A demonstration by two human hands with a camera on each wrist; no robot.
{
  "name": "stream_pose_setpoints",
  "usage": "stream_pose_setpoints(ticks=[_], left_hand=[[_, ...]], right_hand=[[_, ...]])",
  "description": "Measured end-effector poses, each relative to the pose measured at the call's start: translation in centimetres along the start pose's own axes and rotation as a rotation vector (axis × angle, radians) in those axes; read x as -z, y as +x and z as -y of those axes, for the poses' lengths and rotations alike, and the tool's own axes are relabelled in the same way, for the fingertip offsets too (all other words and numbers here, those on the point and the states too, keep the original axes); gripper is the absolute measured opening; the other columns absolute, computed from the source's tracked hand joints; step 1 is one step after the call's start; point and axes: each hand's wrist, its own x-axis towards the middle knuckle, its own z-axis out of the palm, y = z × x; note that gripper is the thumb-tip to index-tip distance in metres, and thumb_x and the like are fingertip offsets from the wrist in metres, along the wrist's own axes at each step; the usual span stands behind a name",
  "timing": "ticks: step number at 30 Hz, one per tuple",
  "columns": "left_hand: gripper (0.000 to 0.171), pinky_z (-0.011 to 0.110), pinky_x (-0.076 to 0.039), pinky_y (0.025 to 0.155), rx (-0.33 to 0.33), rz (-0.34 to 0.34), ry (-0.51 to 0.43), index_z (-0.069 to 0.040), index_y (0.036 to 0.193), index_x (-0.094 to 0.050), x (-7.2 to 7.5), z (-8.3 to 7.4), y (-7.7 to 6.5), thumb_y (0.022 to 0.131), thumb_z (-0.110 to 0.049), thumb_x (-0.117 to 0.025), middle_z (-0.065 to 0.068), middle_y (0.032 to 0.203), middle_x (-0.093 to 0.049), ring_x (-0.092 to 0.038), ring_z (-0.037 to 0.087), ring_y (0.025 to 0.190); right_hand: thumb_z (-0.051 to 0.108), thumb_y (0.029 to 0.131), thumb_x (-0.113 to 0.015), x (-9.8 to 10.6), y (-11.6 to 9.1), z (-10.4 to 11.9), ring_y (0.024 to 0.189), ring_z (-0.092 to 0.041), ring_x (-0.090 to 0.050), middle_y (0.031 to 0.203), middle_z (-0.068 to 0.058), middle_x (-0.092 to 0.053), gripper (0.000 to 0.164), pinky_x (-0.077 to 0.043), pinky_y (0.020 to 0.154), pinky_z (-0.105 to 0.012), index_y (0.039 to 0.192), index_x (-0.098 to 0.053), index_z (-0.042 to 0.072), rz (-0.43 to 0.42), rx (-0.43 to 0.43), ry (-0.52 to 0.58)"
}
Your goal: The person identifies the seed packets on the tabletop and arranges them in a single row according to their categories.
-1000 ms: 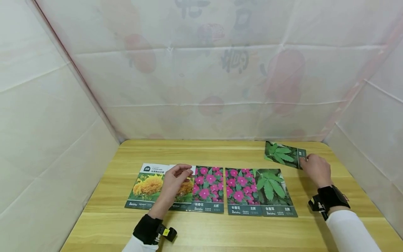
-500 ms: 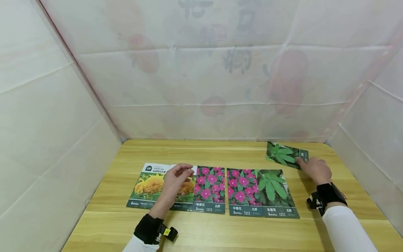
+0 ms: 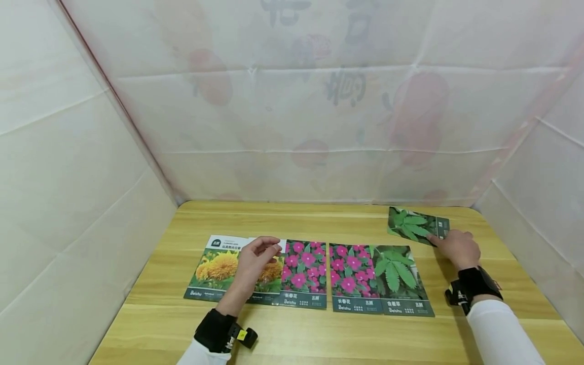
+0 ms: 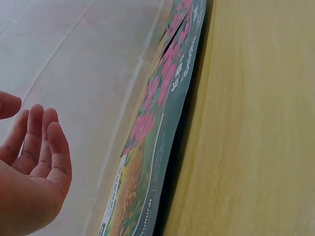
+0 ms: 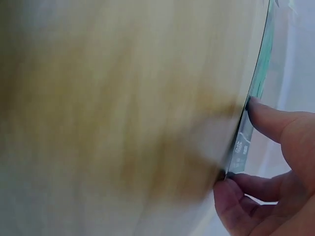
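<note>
In the head view my right hand [image 3: 458, 249] holds the dark lower end of a seed packet [image 3: 408, 223] with a green leaf picture, lying sideways at the back right of the table. Its thumb lies on the packet's face and its fingers are bent at the edge, as the right wrist view also shows. My left hand [image 3: 252, 263], fingers loosely curved and holding nothing, hovers over a row of packets. Beneath and beside it are a yellow sunflower packet [image 3: 222, 267], a second sunflower packet [image 3: 270, 274] partly hidden by the hand, and a pink-flower packet [image 3: 304, 271].
Right of a narrow gap lie another pink-flower packet [image 3: 353, 271] and an upright green-leaf packet [image 3: 396, 274], edge to edge. The wooden table [image 3: 292, 337] is enclosed by pale fabric walls [image 3: 283, 116] at the back and both sides.
My right thumb has slid left along the sideways leaf packet, which has barely moved on the table. The left hand keeps its place, and the head view has shifted slightly.
</note>
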Motion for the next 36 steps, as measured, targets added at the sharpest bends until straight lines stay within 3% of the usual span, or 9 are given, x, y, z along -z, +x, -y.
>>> stream_pose_setpoints(ticks=[6,12,18,21,23,27,30,32,36], left_hand=[[0.051,0.038,-0.061,0.088,-0.063,0.023,0.019,0.001,0.133,-0.061,-0.1,-0.3,-0.3,0.103,-0.039,-0.067,0.012,0.116,-0.068,-0.066,0.03,0.108],[0.064,0.037,-0.06,0.092,0.018,-0.013,0.018,-0.009,0.132,-0.064,0.2,-0.1,-0.1,0.092,-0.058,-0.072,0.01,0.118,-0.068,-0.067,0.024,0.109],[0.071,0.04,-0.059,0.093,0.022,-0.009,-0.005,-0.006,0.134,-0.063,0.7,-0.1,0.1,0.09,-0.06,-0.073,0.014,0.119,-0.067,-0.066,0.027,0.11],[0.061,0.039,-0.059,0.094,0.023,-0.014,-0.02,-0.005,0.134,-0.063,0.8,-0.1,0.1,0.094,-0.05,-0.073,0.014,0.119,-0.067,-0.065,0.028,0.11],[0.054,0.039,-0.059,0.094,0.021,-0.019,-0.027,-0.004,0.133,-0.063,0.9,-0.2,0.1,0.097,-0.043,-0.073,0.014,0.118,-0.067,-0.065,0.03,0.11],[0.048,0.039,-0.06,0.094,0.015,-0.023,-0.023,-0.003,0.134,-0.063,1.0,-0.2,0.1,0.1,-0.036,-0.071,0.015,0.119,-0.067,-0.063,0.036,0.113],[0.047,0.039,-0.06,0.094,0.01,-0.016,-0.01,-0.002,0.134,-0.061,1.0,-0.1,0.1,0.101,-0.034,-0.069,0.014,0.119,-0.066,-0.062,0.038,0.114],[0.047,0.039,-0.06,0.094,0.01,-0.018,-0.005,-0.001,0.134,-0.061,1.0,0.0,0.1,0.101,-0.034,-0.069,0.014,0.117,-0.067,-0.064,0.035,0.112],[0.045,0.04,-0.06,0.093,0.009,-0.023,0.0,-0.002,0.133,-0.061,1.0,0.1,0.1,0.102,-0.034,-0.068,0.014,0.116,-0.066,-0.065,0.029,0.108]], right_hand=[[0.04,0.103,-0.061,-0.4,-0.1,-0.9,0.051,-0.021,-0.037,0.055,0.002,-0.027,0.059,-0.025,0.049,-0.031,0.055,-0.035,0.016,-0.054,-0.003,0.091],[0.035,0.106,-0.056,0.1,-0.2,-1.9,0.054,-0.021,-0.037,0.059,0.001,-0.03,0.05,-0.025,0.055,-0.033,0.064,-0.036,0.015,-0.053,-0.019,0.154],[0.03,0.108,-0.05,1.2,-0.5,-3.1,0.06,-0.023,-0.036,0.062,-0.002,-0.038,0.045,-0.026,0.057,-0.034,0.069,-0.047,0.007,-0.005,-0.035,0.265],[0.029,0.109,-0.048,1.8,-0.4,-3.6,0.07,-0.028,-0.043,0.077,-0.014,-0.051,0.043,-0.033,0.062,-0.037,0.088,-0.056,-0.008,0.031,-0.061,0.353],[0.029,0.11,-0.048,2.2,-0.5,-3.7,0.085,-0.036,-0.051,0.102,-0.028,-0.056,0.048,-0.043,0.071,-0.041,0.113,-0.053,-0.019,0.056,-0.107,0.452],[0.033,0.109,-0.048,2.6,-0.5,-3.7,0.121,-0.053,-0.044,0.147,-0.044,-0.031,0.065,-0.046,0.095,-0.057,0.146,-0.034,-0.019,0.097,-0.234,0.596],[0.034,0.109,-0.048,2.8,-0.6,-3.6,0.135,-0.054,-0.034,0.159,-0.042,-0.016,0.074,-0.042,0.105,-0.062,0.156,-0.02,-0.017,0.098,-0.288,0.635],[0.032,0.109,-0.049,2.8,-0.7,-3.6,0.132,-0.051,-0.04,0.159,-0.042,-0.017,0.076,-0.047,0.103,-0.057,0.156,-0.015,-0.018,0.09,-0.298,0.668],[0.024,0.109,-0.05,2.7,-1.1,-3.7,0.095,-0.015,-0.063,0.146,-0.039,-0.033,0.071,-0.061,0.084,-0.034,0.154,-0.018,-0.02,0.043,-0.287,0.753]])
